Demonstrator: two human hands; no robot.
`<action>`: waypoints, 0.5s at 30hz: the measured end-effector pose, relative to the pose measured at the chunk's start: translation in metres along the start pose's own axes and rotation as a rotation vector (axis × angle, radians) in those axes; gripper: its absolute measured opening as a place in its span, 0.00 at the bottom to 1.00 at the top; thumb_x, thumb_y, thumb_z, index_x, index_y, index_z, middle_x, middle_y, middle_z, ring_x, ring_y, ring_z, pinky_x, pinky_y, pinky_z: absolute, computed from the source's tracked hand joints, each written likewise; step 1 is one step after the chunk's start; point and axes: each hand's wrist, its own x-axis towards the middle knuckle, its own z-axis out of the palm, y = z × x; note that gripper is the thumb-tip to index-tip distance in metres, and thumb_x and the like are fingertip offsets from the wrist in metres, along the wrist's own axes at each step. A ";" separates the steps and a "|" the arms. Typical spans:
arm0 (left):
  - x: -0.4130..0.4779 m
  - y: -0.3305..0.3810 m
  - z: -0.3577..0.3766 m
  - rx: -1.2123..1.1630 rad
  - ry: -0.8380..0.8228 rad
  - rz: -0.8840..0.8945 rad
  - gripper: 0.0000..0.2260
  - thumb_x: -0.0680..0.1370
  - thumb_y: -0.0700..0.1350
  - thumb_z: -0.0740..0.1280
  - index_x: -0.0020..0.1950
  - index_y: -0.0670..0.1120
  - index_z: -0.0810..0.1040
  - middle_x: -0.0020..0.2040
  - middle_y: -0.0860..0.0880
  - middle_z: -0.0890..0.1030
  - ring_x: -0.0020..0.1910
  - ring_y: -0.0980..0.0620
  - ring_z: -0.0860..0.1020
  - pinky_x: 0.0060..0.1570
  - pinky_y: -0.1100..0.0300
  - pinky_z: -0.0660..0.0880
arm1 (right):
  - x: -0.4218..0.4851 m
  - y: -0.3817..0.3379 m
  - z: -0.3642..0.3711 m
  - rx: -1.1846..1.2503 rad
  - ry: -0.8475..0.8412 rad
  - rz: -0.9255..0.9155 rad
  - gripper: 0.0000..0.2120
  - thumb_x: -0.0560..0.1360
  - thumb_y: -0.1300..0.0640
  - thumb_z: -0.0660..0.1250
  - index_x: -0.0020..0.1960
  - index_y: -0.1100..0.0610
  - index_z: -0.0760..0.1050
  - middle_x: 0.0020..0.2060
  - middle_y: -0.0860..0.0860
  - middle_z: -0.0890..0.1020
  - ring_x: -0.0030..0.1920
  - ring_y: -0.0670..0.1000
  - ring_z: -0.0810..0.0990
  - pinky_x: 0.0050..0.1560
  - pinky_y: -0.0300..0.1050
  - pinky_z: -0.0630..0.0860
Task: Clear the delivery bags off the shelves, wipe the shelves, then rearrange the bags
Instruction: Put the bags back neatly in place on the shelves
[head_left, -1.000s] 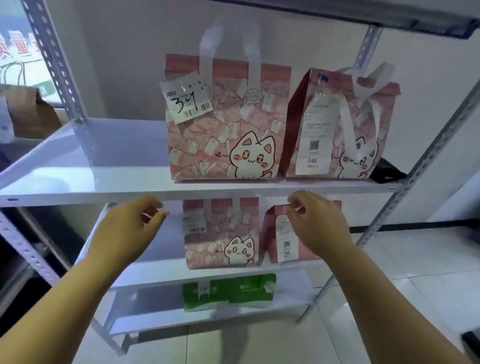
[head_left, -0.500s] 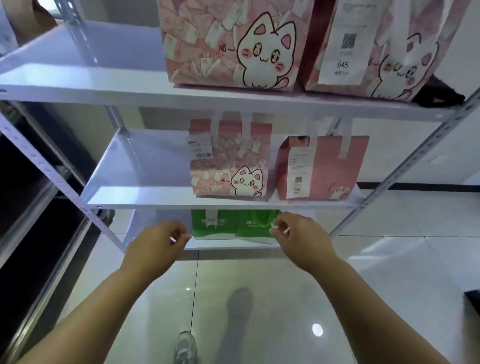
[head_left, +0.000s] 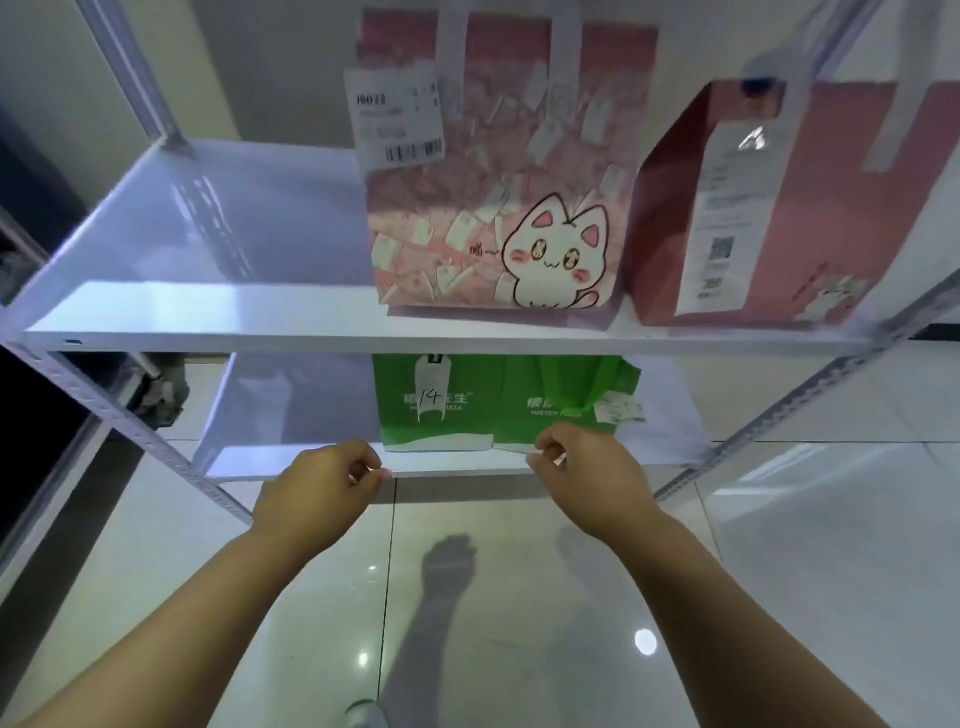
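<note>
Two green delivery bags stand on the bottom shelf (head_left: 291, 457): the left green bag (head_left: 431, 410) marked 14 and the right green bag (head_left: 561, 405) with a receipt. My left hand (head_left: 317, 488) hovers at the shelf's front edge, fingers loosely curled, holding nothing. My right hand (head_left: 587, 467) is just in front of the right green bag's lower edge, fingers curled; contact with the bag is unclear. On the shelf above (head_left: 208, 322) stand a pink cat-print bag (head_left: 498, 208) and a plain pink bag (head_left: 779, 208) with a long receipt.
White metal rack uprights (head_left: 779, 431) slant down on both sides. The left half of both shelves is bare. Glossy tiled floor (head_left: 519, 597) lies below, with my shoe (head_left: 366, 714) at the bottom. Dark furniture stands at the far left.
My view and both hands have dropped from the upper shelves to the bottom shelf. The green bags are now close in front of my hands.
</note>
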 end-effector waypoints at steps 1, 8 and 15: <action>0.011 -0.011 0.013 -0.007 0.000 0.004 0.03 0.74 0.53 0.67 0.41 0.57 0.77 0.40 0.58 0.80 0.41 0.55 0.78 0.41 0.57 0.77 | 0.008 0.006 0.016 0.000 -0.002 0.003 0.09 0.76 0.46 0.63 0.53 0.48 0.75 0.45 0.43 0.80 0.43 0.46 0.76 0.41 0.43 0.74; 0.076 -0.073 0.098 -0.039 0.050 0.019 0.04 0.74 0.54 0.67 0.41 0.56 0.77 0.39 0.57 0.80 0.40 0.55 0.77 0.38 0.59 0.75 | 0.063 0.046 0.117 -0.007 0.024 0.012 0.09 0.76 0.46 0.62 0.52 0.49 0.75 0.45 0.44 0.80 0.44 0.48 0.77 0.45 0.47 0.77; 0.127 -0.104 0.152 -0.125 0.150 0.008 0.21 0.75 0.51 0.68 0.66 0.46 0.70 0.60 0.48 0.76 0.51 0.48 0.78 0.51 0.54 0.74 | 0.097 0.075 0.178 -0.050 0.064 0.034 0.11 0.76 0.46 0.62 0.55 0.49 0.75 0.47 0.45 0.81 0.44 0.49 0.77 0.43 0.44 0.75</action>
